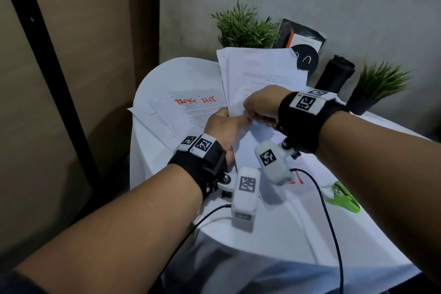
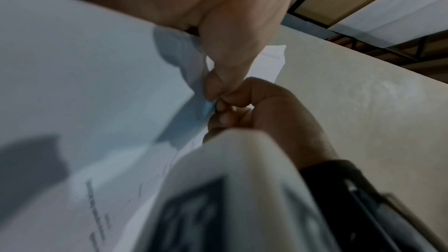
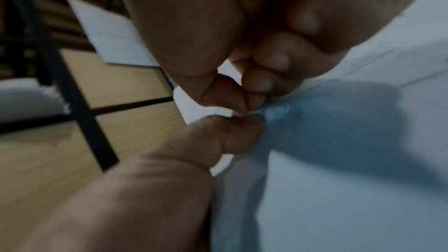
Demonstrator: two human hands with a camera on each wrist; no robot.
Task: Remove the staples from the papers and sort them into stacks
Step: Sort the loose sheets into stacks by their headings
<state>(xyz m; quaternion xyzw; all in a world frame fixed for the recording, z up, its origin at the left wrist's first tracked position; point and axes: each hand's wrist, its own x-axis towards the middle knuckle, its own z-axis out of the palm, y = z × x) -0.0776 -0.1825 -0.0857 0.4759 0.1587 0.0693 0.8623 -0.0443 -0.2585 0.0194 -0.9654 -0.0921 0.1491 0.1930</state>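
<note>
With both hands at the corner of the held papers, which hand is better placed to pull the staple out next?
Probably the right hand. Its fingertips pinch at the very corner of the papers, while the left hand grips the bundle just beside them and steadies it. The staple itself is not visible.

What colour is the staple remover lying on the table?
Bright green staple remover, clearest in the head view.

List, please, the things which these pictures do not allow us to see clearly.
- The staple: in both wrist views the fingertips cover the corner of the held papers, and motion blur hides the rest.
- Right hand grip: in the head view its fingers curl out of sight beneath it.
- The printed text on the papers: too small and blurred in every view.
- The green tool: its type cannot be told in the head view.
</note>
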